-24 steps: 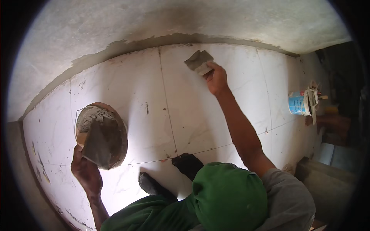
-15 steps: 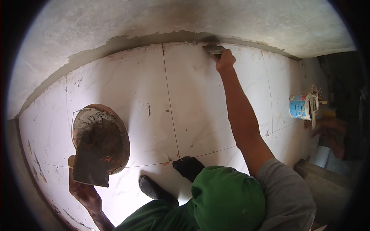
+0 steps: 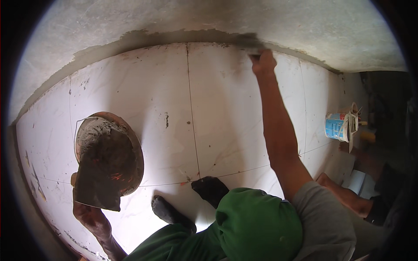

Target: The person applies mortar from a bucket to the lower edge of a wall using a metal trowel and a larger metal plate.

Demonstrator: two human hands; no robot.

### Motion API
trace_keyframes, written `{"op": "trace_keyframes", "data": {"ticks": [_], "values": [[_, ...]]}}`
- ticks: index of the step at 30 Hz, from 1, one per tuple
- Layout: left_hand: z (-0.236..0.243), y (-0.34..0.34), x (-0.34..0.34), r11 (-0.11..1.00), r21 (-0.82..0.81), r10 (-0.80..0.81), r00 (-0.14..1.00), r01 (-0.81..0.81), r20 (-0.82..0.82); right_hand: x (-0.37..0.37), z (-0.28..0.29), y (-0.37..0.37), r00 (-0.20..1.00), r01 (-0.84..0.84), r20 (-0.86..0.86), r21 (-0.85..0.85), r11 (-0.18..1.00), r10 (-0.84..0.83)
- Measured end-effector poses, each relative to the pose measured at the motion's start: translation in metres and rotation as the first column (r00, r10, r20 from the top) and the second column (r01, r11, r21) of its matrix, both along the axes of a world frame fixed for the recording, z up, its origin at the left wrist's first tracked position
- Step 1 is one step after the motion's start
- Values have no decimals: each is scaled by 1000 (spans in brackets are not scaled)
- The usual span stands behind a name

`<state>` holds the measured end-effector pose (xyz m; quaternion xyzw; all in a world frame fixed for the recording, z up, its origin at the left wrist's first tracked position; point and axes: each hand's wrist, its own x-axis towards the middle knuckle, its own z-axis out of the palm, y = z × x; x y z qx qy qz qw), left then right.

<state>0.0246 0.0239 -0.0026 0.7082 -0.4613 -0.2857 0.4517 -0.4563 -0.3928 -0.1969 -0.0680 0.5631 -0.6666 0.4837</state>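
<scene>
My left hand (image 3: 91, 217) grips the wooden handle of a broad flat trowel (image 3: 96, 191), whose dark blade lies over the lower part of a round bucket of grey mortar (image 3: 104, 137) with a wire handle. At the top, my right hand (image 3: 264, 61) is closed on a small flat spreader (image 3: 250, 45), blurred by motion, against the band of grey mortar (image 3: 196, 35) where the white tiles (image 3: 230, 108) meet the concrete wall. My feet in black socks (image 3: 209, 189) and my green trouser legs are below.
A blue and white pail (image 3: 337, 126) holding tools stands at the right. Another person's arm (image 3: 344, 195) reaches in at lower right, near a dark recess and a pale strip (image 3: 357, 182). A concrete wall (image 3: 196, 15) runs across the top, curving down the left.
My right hand has moved up and right with the spreader to the wall's base. My left hand and trowel have dropped lower. The other person's arm has come further into view.
</scene>
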Motion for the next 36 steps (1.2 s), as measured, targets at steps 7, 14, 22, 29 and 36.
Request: {"op": "trace_keyframes", "data": {"ticks": [7,14,22,29,36], "values": [[5,-6,-7,996,79,36,999,-36,12,26,-37,-2,994,-69,92,63,996,63],[-4,8,7,999,2,-37,999,37,12,-14,-70,-52,192,-359,-766,527,770,613],[-2,6,4,999,-3,43,998,-43,-40,-59,-30,-15,107,-410,-825,472,780,555],[-4,3,5,1000,11,0,1000,0,-25,-80,-10,-60,-470,-274,-843,422,864,263],[-2,-3,1,999,-3,55,999,-55,-1,-60,1,-23,968,-252,-17,-122,960,252]]}}
